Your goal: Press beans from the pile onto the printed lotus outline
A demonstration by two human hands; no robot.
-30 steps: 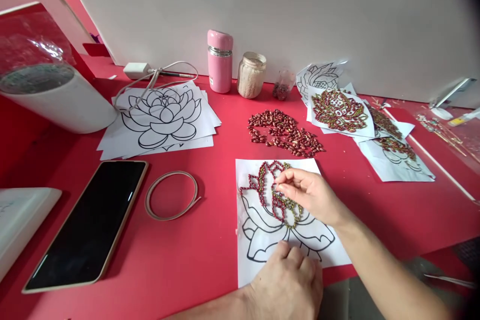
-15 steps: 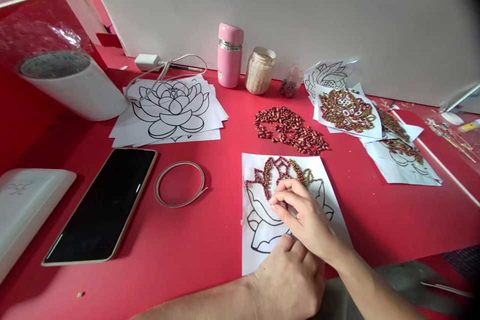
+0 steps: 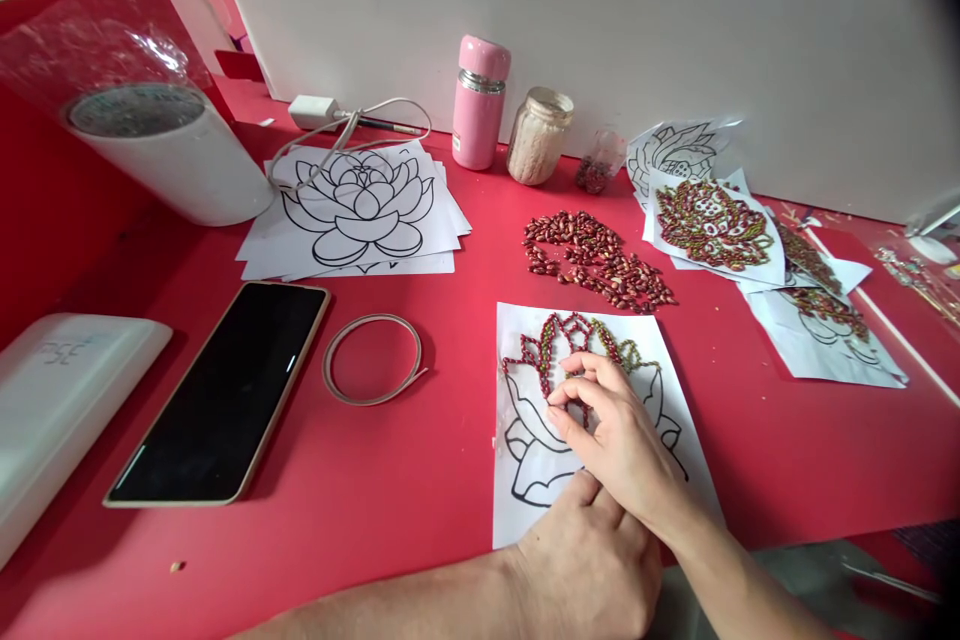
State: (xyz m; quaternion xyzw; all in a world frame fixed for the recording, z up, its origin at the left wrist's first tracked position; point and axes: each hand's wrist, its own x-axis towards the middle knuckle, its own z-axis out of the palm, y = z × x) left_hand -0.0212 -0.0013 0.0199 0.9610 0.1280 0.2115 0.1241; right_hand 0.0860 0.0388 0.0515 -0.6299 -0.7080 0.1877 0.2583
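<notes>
A white sheet with a lotus outline [image 3: 529, 480] lies on the red table; red and green beans line its upper petals. Over the middle of the drawing is my right hand [image 3: 619, 435], thumb and index fingertips pinched together at the lower end of a bean row. Whatever is between those fingertips is too small to make out. My left hand [image 3: 589, 560] rests curled at the sheet's lower edge, under my right wrist, with its fingertips hidden. Just behind the sheet, a loose pile of red beans [image 3: 630, 278] is spread on the table.
A black phone [image 3: 225, 395], a coiled strip [image 3: 328, 360] and a white device [image 3: 75, 400] lie to the left. Behind are lotus sheets [image 3: 360, 210], a pink bottle [image 3: 478, 110], a jar [image 3: 538, 140] and a small bean cup [image 3: 596, 165]. Bean-covered sheets [image 3: 712, 225] lie right.
The view has shifted slightly, so the table items appear a little further right. Both hands keep nearly the same place on the sheet, and the pinch remains.
</notes>
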